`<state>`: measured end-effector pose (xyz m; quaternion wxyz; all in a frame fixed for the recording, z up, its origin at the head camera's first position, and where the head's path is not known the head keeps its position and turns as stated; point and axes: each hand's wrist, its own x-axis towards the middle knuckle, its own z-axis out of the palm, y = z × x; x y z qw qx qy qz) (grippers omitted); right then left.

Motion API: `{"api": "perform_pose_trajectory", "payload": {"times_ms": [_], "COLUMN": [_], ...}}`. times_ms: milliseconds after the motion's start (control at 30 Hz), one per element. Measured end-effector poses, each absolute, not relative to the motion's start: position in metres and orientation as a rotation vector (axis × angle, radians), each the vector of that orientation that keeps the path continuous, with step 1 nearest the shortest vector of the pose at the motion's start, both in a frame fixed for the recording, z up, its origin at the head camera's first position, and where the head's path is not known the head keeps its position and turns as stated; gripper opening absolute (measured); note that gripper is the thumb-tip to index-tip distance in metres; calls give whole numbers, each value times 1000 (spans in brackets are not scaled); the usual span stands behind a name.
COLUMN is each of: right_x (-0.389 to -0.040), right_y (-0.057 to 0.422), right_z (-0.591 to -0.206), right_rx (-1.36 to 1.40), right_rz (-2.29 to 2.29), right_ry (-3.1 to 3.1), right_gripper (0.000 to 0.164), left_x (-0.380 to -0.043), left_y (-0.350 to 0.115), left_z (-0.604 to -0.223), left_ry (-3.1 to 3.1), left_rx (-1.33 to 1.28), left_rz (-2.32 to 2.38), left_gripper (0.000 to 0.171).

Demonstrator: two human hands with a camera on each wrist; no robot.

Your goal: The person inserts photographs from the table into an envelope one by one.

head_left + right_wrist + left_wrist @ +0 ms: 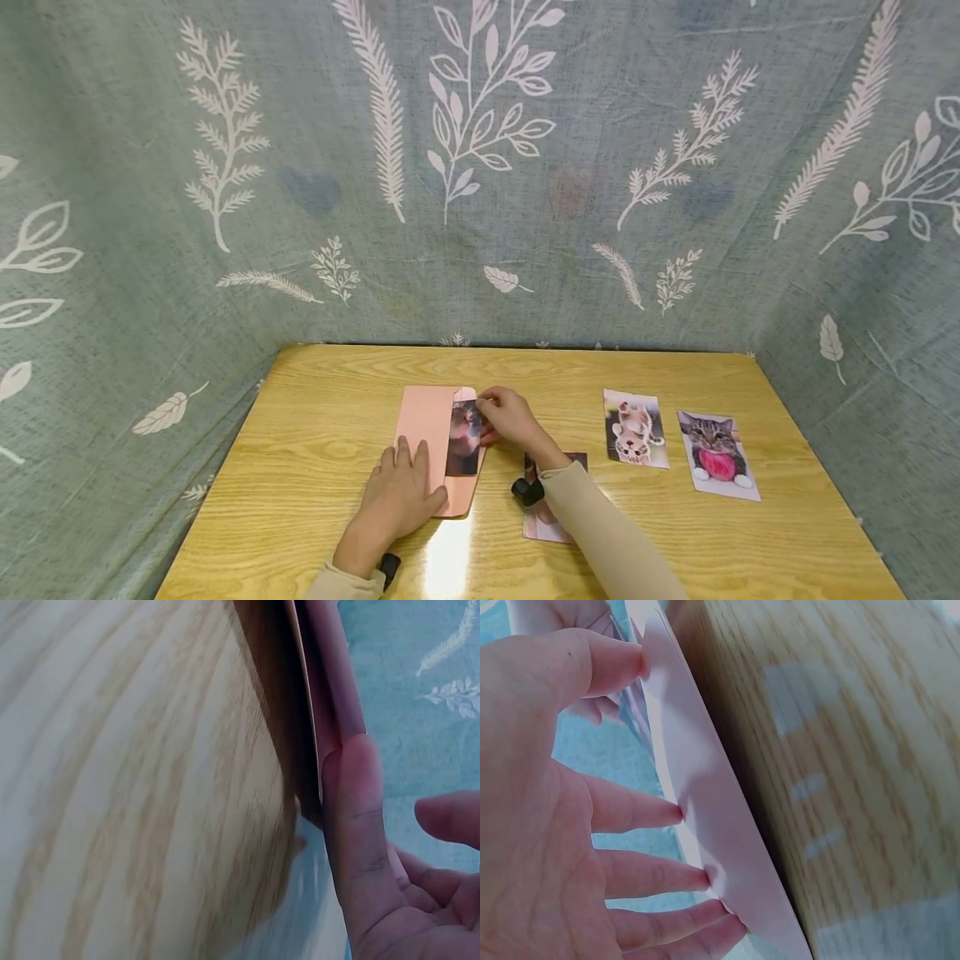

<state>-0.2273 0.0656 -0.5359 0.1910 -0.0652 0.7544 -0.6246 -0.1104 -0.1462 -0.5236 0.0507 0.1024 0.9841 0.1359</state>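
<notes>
A pink envelope (423, 408) lies upright on the wooden table, its opening along the right side. A dark photo card (463, 442) sits partly within that opening, with the rest showing at the right. My left hand (401, 492) rests on the envelope with fingers spread; in the left wrist view its fingertips (697, 879) press on the pink paper. At the card's right edge, my right hand (513, 421) holds the card by its upper part. One digit (361, 787) touches the edges in the right wrist view, where the full grip is partly hidden.
Under the right forearm lies another photo card (551, 529), partly covered. Farther right are a photo of an upside-down kitten (636, 429) and one of a cat with a pink ball (718, 458). Patterned cloth (480, 250) hangs behind the table.
</notes>
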Motion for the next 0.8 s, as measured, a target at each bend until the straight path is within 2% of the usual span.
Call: {"api": "perform_pose_trajectory", "payload": {"times_ms": [467,800], "right_x": [-223,-216], "right_y": [59,65], "right_z": [-535,-530], "right_rx": [-165,-157], "right_rz": [-1757,-1767], "right_ry": [2136,2163], "right_gripper": [41,37], "left_x": [-109,-109], "left_y": [-143,-146], "left_z": [-524,-525], "left_ry": [2979,3003], "left_rx": [298,301], "left_rz": [419,394], "left_gripper": [82,80]}}
